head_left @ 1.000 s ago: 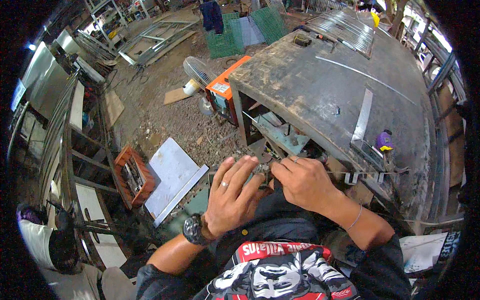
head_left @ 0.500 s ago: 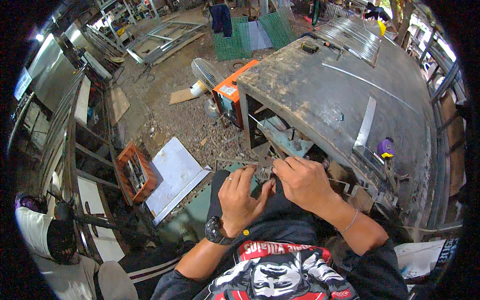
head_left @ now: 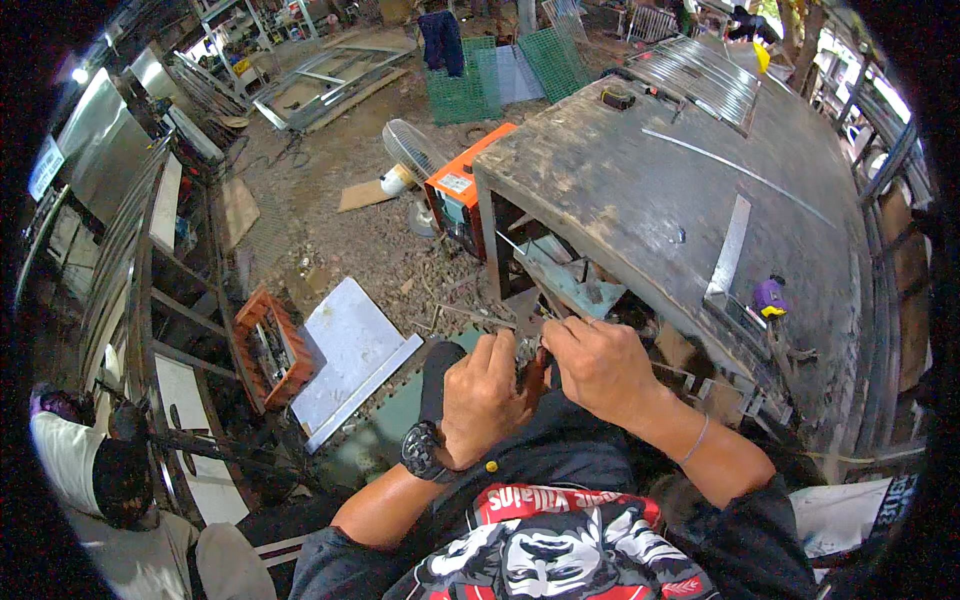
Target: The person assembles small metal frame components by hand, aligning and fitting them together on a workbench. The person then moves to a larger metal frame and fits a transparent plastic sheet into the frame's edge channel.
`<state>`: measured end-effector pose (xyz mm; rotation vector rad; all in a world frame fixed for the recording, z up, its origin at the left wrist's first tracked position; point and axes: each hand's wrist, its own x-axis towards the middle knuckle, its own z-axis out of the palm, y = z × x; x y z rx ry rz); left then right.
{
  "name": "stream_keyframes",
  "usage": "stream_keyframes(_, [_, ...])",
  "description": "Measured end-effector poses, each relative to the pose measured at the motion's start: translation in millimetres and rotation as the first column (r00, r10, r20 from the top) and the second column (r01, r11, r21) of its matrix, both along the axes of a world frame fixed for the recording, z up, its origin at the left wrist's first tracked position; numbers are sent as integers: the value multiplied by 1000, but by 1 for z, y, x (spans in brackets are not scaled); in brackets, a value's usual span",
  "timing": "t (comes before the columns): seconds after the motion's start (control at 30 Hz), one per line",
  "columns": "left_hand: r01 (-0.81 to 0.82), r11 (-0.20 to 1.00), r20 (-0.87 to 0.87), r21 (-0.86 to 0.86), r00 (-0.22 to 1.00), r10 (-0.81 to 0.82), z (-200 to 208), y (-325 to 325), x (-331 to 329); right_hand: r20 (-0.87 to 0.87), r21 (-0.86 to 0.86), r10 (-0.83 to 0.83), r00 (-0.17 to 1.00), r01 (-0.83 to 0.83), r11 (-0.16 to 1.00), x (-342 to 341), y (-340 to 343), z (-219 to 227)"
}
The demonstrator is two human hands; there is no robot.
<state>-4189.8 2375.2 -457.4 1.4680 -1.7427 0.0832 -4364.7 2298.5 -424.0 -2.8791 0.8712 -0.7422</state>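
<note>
Leftmost, a co-worker (head_left: 80, 470) in pale clothing sits low at the rim of the view, near a reddish crate (head_left: 287, 387). Next, a whitish panel (head_left: 350, 345) lies on the gravel floor (head_left: 380, 265), just beside the crate. Further right, a fan (head_left: 408, 148) stands by an orange machine (head_left: 465, 190).

Left hand (head_left: 488, 392): fingers curled well inward, knuckles up, over the wearer's dark trousers; black watch (head_left: 424, 450) on the wrist. Right hand (head_left: 600, 365): fingers bent down and bunched, close beside the left. Full closure cannot be told for either (the knuckles block the view). Any workpiece would sit in the narrow gap between the fingertips; its shape and whether it is gripped cannot be made out.

Right of the hands, the dark counter (head_left: 600, 150) carries a flat metal strip (head_left: 730, 245) and a purple tape measure (head_left: 770, 295).

Risks, judged: a loose pinch could drop a small piece, and the rough gravel would make it hard to find. Poor alignment between the hands could cause a slip, nipping a fingertip. A wide right elbow swing could strike the counter edge.
</note>
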Motion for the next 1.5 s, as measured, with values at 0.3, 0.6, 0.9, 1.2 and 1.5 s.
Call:
stream_keyframes(0.3, [64, 996, -61, 62, 996, -61, -1, 5, 4, -26, -4, 35, 999, -36, 999, -1, 3, -3])
stream_keyframes(0.6, [-55, 990, -185, 127, 980, 78, 0, 12, 10, 116, -16, 72, 991, -71, 997, 2, -8, 8])
stream_keyframes(0.9, [-16, 987, 355, -157, 932, 72, 38, -5, 47, 57, -22, 106, 993, -105, 994, 0, -6, 28])
stream_keyframes(1.2, [-115, 974, 256, -197, 953, 164, 30, -2, 35, 47, -77, 31, 998, -27, 997, 1, -2, 32])
stream_keyframes(1.5, [-158, 960, 211, -231, 955, 208, 24, 3, 31, 41, -87, -14, 999, 18, 996, 4, 3, 31])
